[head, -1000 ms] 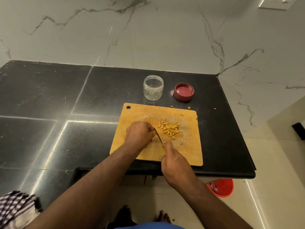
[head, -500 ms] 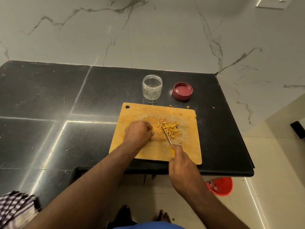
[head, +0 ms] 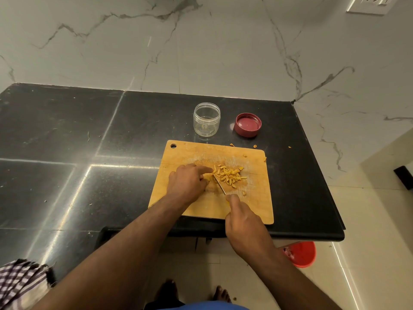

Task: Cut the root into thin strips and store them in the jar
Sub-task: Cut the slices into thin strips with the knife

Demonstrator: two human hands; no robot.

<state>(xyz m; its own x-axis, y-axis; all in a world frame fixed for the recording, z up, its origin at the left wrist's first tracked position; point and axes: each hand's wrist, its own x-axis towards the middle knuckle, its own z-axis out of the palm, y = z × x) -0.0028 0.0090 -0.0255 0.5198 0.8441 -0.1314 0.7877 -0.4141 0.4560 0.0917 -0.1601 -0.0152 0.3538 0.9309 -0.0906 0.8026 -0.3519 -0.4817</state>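
A wooden cutting board (head: 252, 204) lies at the front edge of the black counter. On it my left hand (head: 186, 183) pinches a small yellow root piece (head: 207, 176) under its fingertips. My right hand (head: 244, 222) grips a small knife (head: 219, 185) by its yellow handle, the blade lying against the root piece. A heap of thin yellow strips (head: 230, 175) lies just right of the blade. Behind the board stands the clear jar (head: 206, 119), open and holding nothing, with its red lid (head: 247, 124) upside down to its right.
A few stray yellow bits (head: 254, 146) lie on the counter (head: 89, 135) and on the board's far edge. The counter ends at the right and front. A red bucket (head: 300, 253) sits on the floor below, a checked cloth (head: 20, 283) at bottom left.
The knife swung right into the strips, then came back left to the root piece. My left index finger has stretched out over the piece.
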